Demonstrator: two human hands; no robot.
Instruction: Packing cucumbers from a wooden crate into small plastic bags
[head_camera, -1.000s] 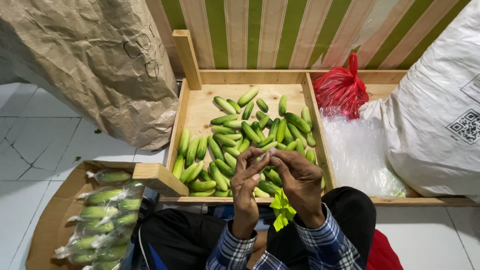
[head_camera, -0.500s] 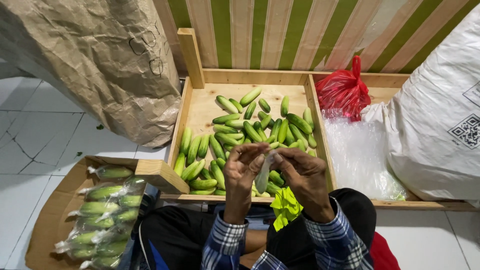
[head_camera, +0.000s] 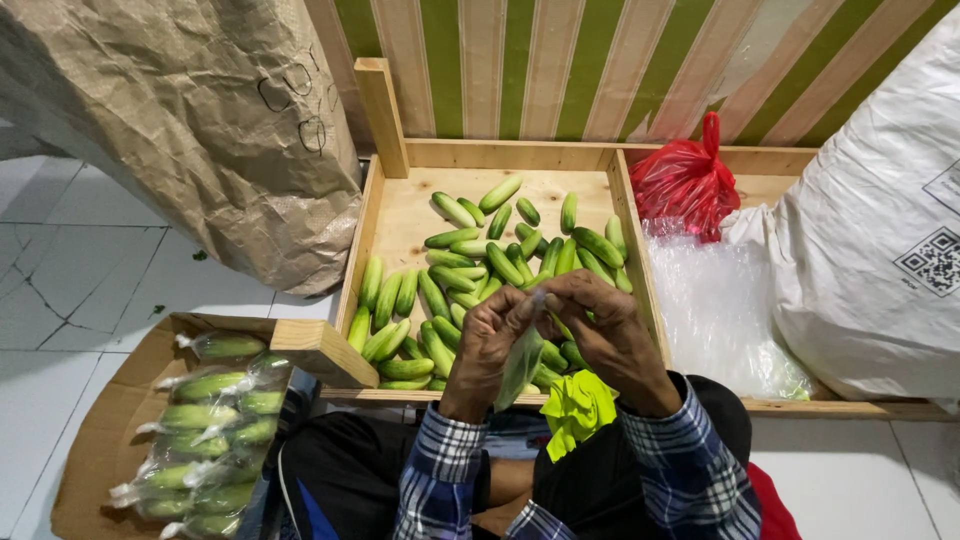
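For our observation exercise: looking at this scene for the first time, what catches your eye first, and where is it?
First the heap of green cucumbers in the wooden tray at centre. Just below, the left hand and right hand pinch a clear plastic bag. A red bag glows at upper right; bagged cucumbers fill a cardboard box at lower left.

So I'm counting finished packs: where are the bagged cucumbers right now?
In the head view the bagged cucumbers lie at lower left in an open cardboard box on the floor, to the person's left, beside the wooden tray of loose cucumbers.
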